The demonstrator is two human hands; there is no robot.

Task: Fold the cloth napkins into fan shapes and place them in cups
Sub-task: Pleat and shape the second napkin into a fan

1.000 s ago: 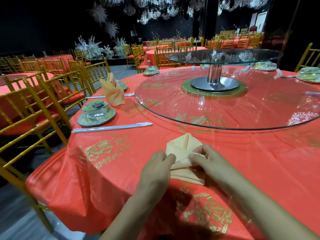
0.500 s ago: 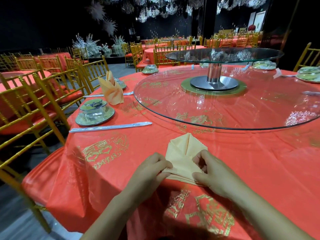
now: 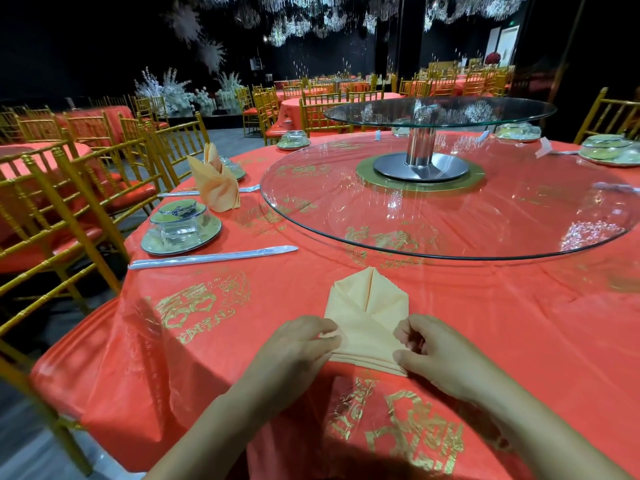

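Napkin [image 3: 367, 315], peach and folded to a point, lies flat on the red desk [image 3: 519, 323] before me, my left grip [image 3: 298, 346] pinching its near-left corner, my right grip [image 3: 434, 348] pinching the near-right.

Gold double-happiness "囍" motif [image 3: 415, 434] on red tablecloth [image 3: 502, 323]; smaller gold characters [image 3: 204, 327] illegible.

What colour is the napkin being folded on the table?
The napkin is plain pale peach, seen in the head view.

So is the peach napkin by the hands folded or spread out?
Folded: the napkin shows two flaps meeting at a centre crease and stacked layers along its near edge.
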